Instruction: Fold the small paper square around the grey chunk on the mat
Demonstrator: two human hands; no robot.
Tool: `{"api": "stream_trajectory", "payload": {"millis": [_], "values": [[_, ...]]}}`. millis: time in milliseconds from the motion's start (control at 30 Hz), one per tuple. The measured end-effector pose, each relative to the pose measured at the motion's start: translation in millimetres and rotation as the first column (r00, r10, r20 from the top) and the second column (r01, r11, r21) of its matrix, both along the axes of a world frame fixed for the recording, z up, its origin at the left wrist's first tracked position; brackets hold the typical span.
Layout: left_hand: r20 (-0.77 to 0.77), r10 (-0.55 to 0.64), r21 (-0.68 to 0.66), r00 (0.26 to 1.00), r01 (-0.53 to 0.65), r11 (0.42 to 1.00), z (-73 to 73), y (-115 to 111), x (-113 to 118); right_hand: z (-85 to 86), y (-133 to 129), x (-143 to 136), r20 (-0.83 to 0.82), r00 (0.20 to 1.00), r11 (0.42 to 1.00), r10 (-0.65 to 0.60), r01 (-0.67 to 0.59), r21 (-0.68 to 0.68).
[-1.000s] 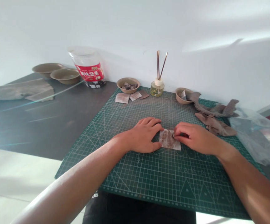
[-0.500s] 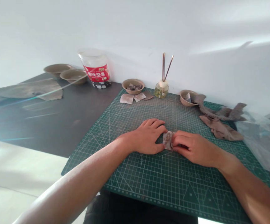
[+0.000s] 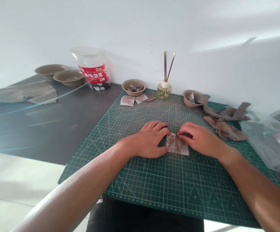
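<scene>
Cutting mat [image 3: 145, 183]: green, smooth-looking, printed with a pale grid and triangles; it bears the work. Crumpled cloth [image 3: 229, 132]: soft, brown-grey, folded, near the mat's right side. Right hand [image 3: 200, 138]: half a second ago over the right part of the sheet; now up at its far edge, so most of the stained face is exposed. Judged a rubbing stroke across the surface, not confirmed. Left hand [image 3: 152, 141]: fingers spread, thumb and forefinger at the sheet's left edge, apparently steadying it. Bowl [image 3: 133, 93]: round, tan, glossy, at the far edge of the mat. Sheet [image 3: 177, 146]: squarish, whitish, thin, mottled with brown smears; flat on the mat between the hands. Chips [image 3: 135, 89]: angular, grey-brown, heaped inside the bowl. Dark piece [image 3: 177, 134]: tiny, pinched between the right thumb and fingertips, at the sheet's far edge; material unclear.
</scene>
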State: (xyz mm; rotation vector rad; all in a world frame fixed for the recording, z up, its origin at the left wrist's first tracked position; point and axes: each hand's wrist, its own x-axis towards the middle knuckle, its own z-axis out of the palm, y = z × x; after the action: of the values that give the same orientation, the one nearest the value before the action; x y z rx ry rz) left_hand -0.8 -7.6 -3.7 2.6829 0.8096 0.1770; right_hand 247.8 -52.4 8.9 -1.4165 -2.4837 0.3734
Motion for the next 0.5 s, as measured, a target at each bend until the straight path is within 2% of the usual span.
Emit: {"api": "stream_trajectory", "payload": {"millis": [67,200,367,433,500], "values": [[0.000,-0.002,-0.004,1.000,0.002,1.000,0.2,0,0,0.9,0,3,-0.006,1.000,1.000,0.006,-0.006,-0.029],[0.006,-0.008,-0.019,1.000,0.008,1.000,0.2,0,-1,-0.3,-5,-4,-0.043,0.988,0.984,0.147,-0.150,-0.096],[0.001,0.008,-0.004,1.000,-0.008,1.000,-1.3,0,0,-1.3,4,2,-0.020,1.000,1.000,-0.011,0.012,0.001],[0.004,0.004,-0.008,1.000,-0.004,1.000,-1.1,0,0,-0.2,3,7,-0.026,1.000,0.999,0.014,-0.014,-0.036],[0.009,-0.002,-0.010,1.000,0.002,1.000,-0.8,0,0,-0.1,0,6,-0.048,0.994,0.990,0.101,-0.106,-0.094]]}}
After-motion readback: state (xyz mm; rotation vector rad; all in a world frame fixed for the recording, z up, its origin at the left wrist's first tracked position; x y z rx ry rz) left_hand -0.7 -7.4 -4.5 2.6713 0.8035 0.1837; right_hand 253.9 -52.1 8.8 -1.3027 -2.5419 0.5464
